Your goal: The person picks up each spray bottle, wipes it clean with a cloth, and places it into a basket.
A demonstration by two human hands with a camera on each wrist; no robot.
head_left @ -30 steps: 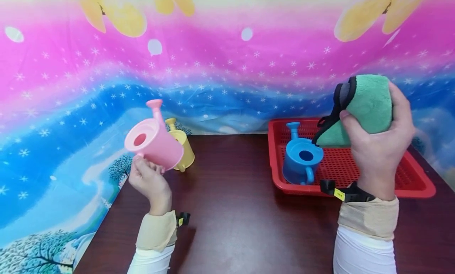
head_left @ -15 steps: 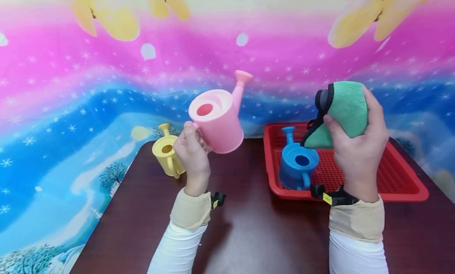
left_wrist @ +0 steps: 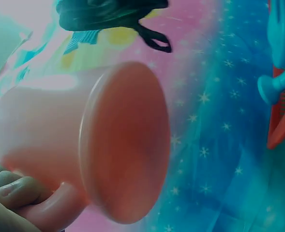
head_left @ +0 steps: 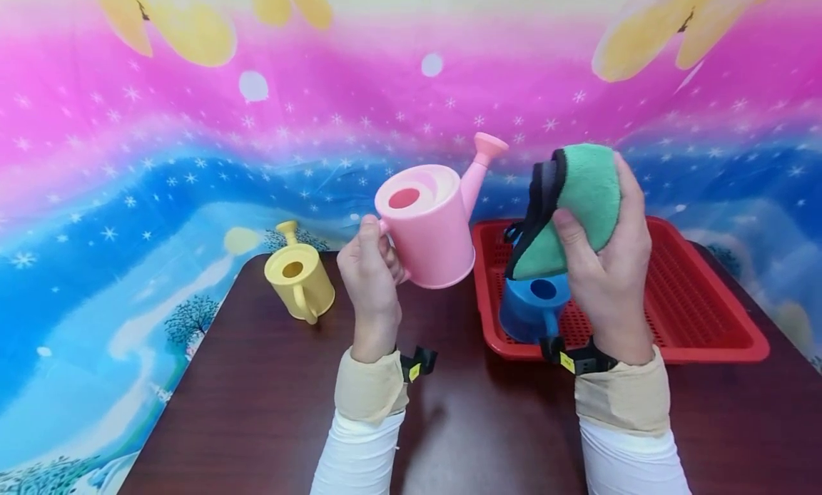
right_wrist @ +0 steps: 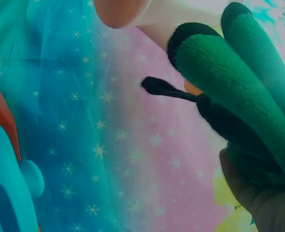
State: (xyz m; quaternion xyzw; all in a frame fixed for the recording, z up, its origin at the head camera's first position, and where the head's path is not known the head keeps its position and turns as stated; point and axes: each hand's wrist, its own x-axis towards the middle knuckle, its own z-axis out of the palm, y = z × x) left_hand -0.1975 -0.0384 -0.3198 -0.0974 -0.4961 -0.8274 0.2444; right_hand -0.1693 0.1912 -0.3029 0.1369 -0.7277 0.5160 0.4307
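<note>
My left hand (head_left: 372, 281) grips the handle of a pink watering can (head_left: 429, 231) and holds it up above the table, its spout pointing right. In the left wrist view the base of the pink can (left_wrist: 127, 145) faces the camera, and curled fingers (left_wrist: 21, 191) show at the handle. A folded green cloth (head_left: 587, 202) with black edging is pinched between thumb and fingers of my right hand (head_left: 606, 267). The cloth hangs just right of the pink can, apart from it. Below the cloth, a blue watering can (head_left: 529, 309) stands in a red basket, its spout mostly hidden.
The red plastic basket (head_left: 719, 349) with perforated sides sits at the right of the dark wooden table (head_left: 257, 409). A yellow watering can (head_left: 302, 281) stands on the table at the left. Behind the table hangs a colourful patterned cloth backdrop (head_left: 359, 88).
My left hand has carried the pink watering can rightward, away from the yellow one. My right hand has shifted left with the cloth, bringing the two closer together.
</note>
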